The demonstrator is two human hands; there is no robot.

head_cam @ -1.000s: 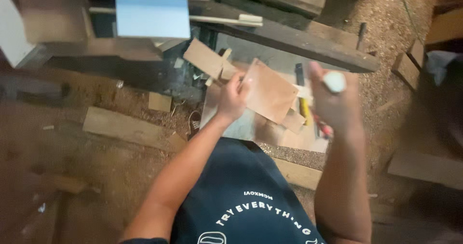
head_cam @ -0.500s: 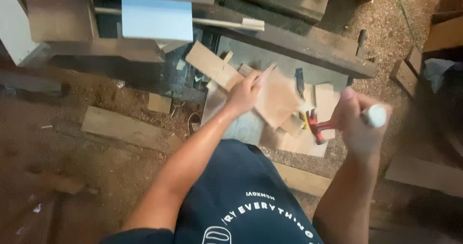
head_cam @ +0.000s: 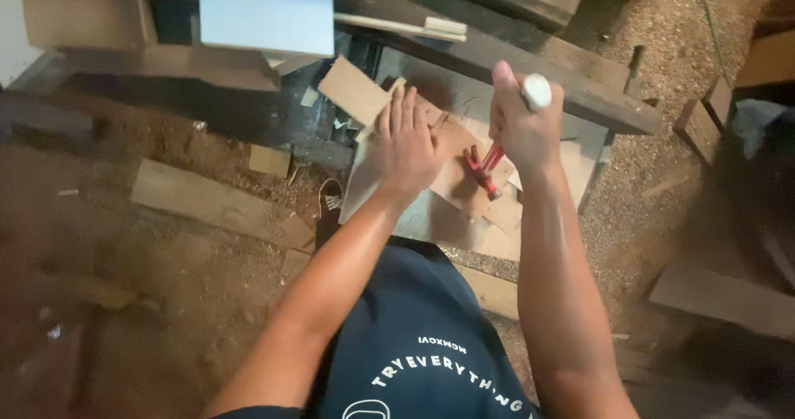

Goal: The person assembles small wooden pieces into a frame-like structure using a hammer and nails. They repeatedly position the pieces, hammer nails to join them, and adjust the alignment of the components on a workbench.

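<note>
My left hand [head_cam: 406,142] lies flat, fingers together, on a thin light-brown wooden board [head_cam: 460,170] resting on a grey metal work surface [head_cam: 431,220]. My right hand [head_cam: 522,125] grips a hammer [head_cam: 489,166] with a red head and a white-capped handle end sticking up from my fist. The hammer head points down onto the board, just right of my left hand. More thin board pieces [head_cam: 505,216] lie under and beside it.
A pale blue panel [head_cam: 265,9] and a brown box [head_cam: 83,9] stand at the back left. Wood offcuts [head_cam: 199,195] lie on the sawdust-covered floor. A dark plank [head_cam: 530,63] runs behind the work surface. My shoe [head_cam: 330,204] shows below the bench.
My right hand swung the hammer from out at the right inward and down onto the board. My left hand went from holding the tilted board to pressing it flat.
</note>
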